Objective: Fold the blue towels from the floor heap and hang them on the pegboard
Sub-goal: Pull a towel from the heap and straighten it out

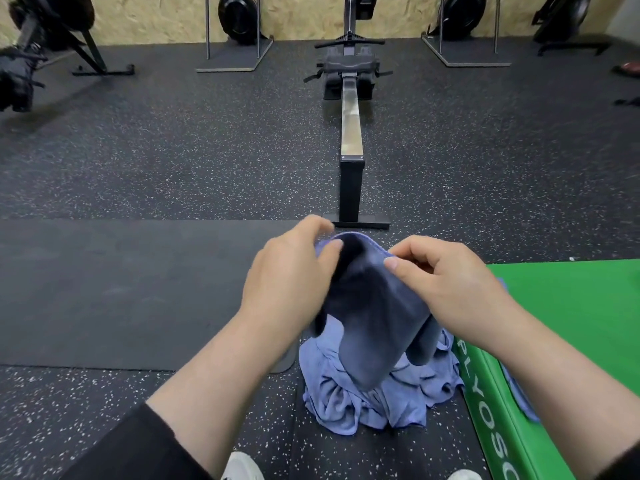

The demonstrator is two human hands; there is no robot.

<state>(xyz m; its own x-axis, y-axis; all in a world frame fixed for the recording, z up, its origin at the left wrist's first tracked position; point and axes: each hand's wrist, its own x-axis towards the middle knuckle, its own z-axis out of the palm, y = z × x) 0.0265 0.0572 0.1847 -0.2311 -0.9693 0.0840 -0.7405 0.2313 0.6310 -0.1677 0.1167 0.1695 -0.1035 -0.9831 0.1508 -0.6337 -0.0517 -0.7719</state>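
Note:
A dark blue towel [374,317] hangs in the air between my two hands, its upper hem arched across the gap. My left hand [291,275] pinches the hem at its left end. My right hand [446,278] pinches the hem at its right end, thumb on top. Under the hanging towel, a heap of lighter blue towels [363,400] lies crumpled on the speckled floor. The pegboard is not in view.
A green plyo box [571,323] stands at the right, with a bit of blue cloth [523,396] on its near edge. A rowing machine [351,133] runs away from me straight ahead. A dark mat [121,289] lies at the left. Bikes and stands line the far wall.

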